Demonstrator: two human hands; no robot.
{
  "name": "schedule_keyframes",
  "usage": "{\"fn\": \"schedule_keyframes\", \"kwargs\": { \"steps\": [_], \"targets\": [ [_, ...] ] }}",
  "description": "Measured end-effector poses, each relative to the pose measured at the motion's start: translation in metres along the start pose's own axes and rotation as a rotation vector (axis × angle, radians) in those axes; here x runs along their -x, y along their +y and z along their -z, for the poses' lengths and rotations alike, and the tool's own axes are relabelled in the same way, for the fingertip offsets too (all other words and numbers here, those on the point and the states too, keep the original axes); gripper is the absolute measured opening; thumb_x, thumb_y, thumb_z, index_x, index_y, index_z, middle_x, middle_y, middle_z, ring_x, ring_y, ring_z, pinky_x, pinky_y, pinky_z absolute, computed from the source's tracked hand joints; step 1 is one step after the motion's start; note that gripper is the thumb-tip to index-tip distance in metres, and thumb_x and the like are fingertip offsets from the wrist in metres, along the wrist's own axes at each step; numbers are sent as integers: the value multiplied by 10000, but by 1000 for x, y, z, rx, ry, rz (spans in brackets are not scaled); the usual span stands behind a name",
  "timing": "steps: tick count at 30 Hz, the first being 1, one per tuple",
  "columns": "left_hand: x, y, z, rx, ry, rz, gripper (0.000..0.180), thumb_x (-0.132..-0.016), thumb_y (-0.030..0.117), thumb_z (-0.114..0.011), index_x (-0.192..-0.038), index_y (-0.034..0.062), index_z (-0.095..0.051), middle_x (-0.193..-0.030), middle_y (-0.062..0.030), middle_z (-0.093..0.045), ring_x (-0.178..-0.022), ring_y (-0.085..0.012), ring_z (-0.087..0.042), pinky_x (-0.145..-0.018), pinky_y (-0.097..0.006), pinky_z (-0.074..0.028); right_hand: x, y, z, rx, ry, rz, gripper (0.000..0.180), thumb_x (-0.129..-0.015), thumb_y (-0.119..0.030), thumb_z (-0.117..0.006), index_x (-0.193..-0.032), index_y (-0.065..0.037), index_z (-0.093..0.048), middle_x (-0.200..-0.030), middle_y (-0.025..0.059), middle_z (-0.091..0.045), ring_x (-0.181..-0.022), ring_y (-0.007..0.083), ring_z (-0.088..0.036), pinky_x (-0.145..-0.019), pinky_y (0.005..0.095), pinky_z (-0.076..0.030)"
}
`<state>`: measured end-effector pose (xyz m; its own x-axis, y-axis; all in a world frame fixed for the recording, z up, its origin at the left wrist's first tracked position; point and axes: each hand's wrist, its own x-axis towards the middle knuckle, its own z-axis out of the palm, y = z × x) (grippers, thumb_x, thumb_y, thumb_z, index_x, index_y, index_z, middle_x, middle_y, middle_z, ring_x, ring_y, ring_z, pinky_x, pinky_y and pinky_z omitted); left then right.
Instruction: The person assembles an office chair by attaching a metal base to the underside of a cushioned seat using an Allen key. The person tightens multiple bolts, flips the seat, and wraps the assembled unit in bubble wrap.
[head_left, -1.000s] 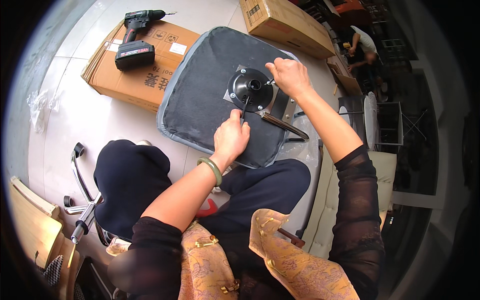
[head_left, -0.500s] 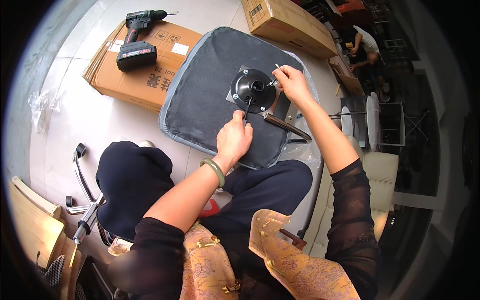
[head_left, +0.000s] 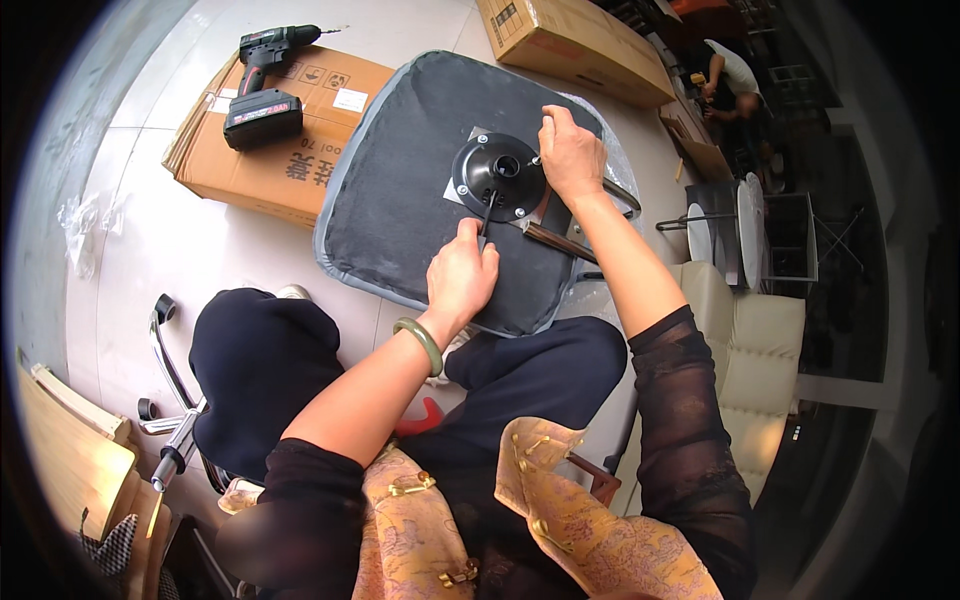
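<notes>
Round black metal mounting plate sits on the upturned dark-grey padded seat. Three silver bolts look seated; the fourth bolt seems unfinished. Left hand grips thin black rod; right hand curled, contents unclear. Chrome wheeled base lies apart, unattached.

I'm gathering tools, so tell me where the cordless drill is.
In the head view, the cordless drill rests at upper left on a cardboard box, left of the dark padded seat.
</notes>
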<state>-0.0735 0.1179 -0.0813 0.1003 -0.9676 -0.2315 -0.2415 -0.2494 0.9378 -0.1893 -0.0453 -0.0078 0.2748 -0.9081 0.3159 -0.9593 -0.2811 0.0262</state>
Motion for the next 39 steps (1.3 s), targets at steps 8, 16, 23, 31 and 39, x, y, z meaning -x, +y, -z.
{"fn": "schedule_keyframes", "kwargs": {
  "steps": [8,16,23,31,39],
  "targets": [
    [-1,-2,-3,-1,14,-4,366,-900,234,-566,-1190,13,-526,-1010,-271,-663,-973,-440,-629,-850,-487,-488,-3,-19,-7,-129,87,-476,316,-934,-253,-471,-1173,-93,-604,-1018,232,-689,-984,403,-654,-876,475,-494],
    [-1,-8,-3,-3,9,-12,412,-888,267,-562,-1209,14,-523,-1057,-296,-648,-1018,-446,-619,-890,-475,-480,11,-15,4,-355,-42,-430,312,-961,-321,-533,-1197,-116,-547,-1028,208,-691,-1006,407,-647,-855,480,-493],
    [26,45,43,-57,166,-260,360,-858,192,-611,-1135,-27,-539,-1019,-209,-603,-902,-341,-611,-810,-430,-495,12,33,13,-402,-15,162,273,-868,-312,-679,-1053,-118,-629,-962,113,-645,-931,333,-638,-772,436,-512],
    [19,112,41,-269,-279,-311,272,-898,189,-599,-1083,-8,-565,-840,-128,-653,-752,-235,-636,-720,-353,-496,-47,68,30,-55,-94,986,238,-837,-318,-675,-790,-101,-590,-875,39,-600,-870,250,-607,-685,377,-534],
    [11,93,-24,-344,-643,-403,276,-867,188,-547,-1075,12,-594,-977,-235,-662,-978,-406,-623,-858,-464,-493,-51,68,23,-157,-291,992,123,-835,-187,-648,-846,-101,-560,-812,63,-604,-847,262,-625,-687,381,-522]
  ]
}}
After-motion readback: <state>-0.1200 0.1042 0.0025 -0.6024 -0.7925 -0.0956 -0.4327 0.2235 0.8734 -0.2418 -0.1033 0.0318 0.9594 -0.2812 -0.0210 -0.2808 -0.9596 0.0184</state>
